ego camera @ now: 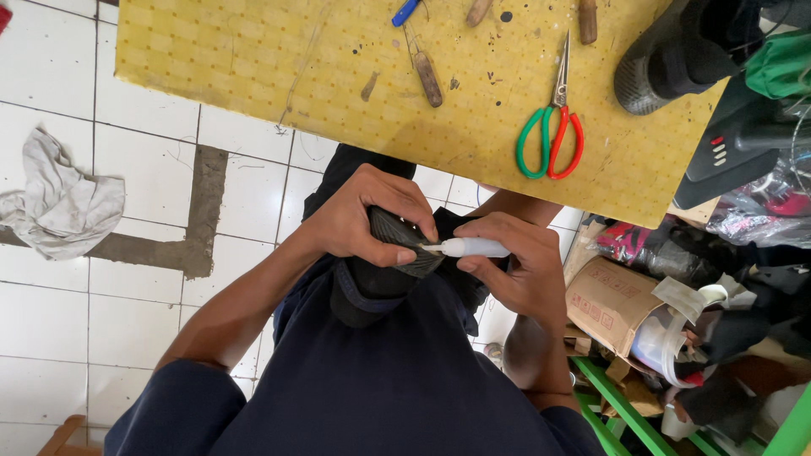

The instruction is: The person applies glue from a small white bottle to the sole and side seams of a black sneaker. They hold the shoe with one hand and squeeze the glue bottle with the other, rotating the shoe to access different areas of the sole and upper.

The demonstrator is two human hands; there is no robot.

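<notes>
White floor tiles lie below the yellow counter's (279, 59) near edge, where the left hand (359, 215) closes round a dark shoe (380, 270) over the lap. The right hand's (519, 266) fingers pinch a small white tube (469, 247), tip touching the sole; a steady grip and gentle squeeze seem best.

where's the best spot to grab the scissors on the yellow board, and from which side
Take the scissors by the two loop handles, one green and one red, which lie toward the near edge of the yellow board. Come from that near edge, the person's side: the closed blades point away toward the far side. They lie flat, with bare board around the handles; a shoe sits further right. Both hands are occupied.
</notes>
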